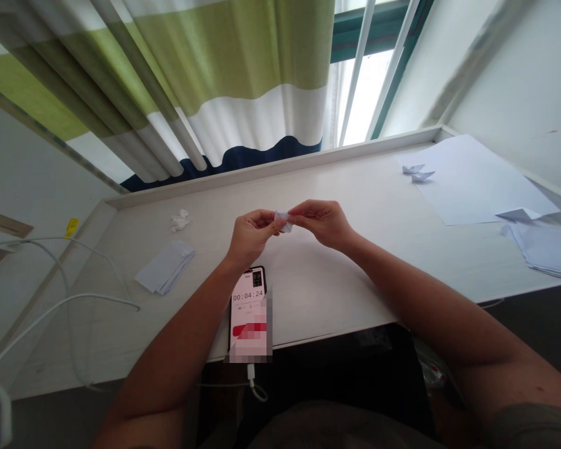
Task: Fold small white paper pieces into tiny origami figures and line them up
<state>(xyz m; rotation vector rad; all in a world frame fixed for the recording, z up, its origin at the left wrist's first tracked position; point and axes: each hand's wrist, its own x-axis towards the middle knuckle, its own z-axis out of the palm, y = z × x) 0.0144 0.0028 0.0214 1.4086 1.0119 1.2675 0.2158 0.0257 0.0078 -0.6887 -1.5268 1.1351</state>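
My left hand (252,236) and my right hand (318,223) are raised above the white desk (336,268). Between their fingertips they pinch a small piece of folded white paper (283,221), whose exact shape the fingers partly hide. Below my left wrist lies a smartphone (247,305) showing a timer at 00:04:24, its lower part pixelated. Left of my hands is a small stack of white paper strips (165,268). To the right, two small folded paper boats (412,172) rest on a large white sheet (472,184).
A third folded paper piece (518,214) lies on the sheet's lower edge, beside a loose paper pile (545,251). A crumpled white tissue (180,219) lies near the desk's back rim. White cables (70,305) trail at left. A striped curtain (215,75) and window stand behind.
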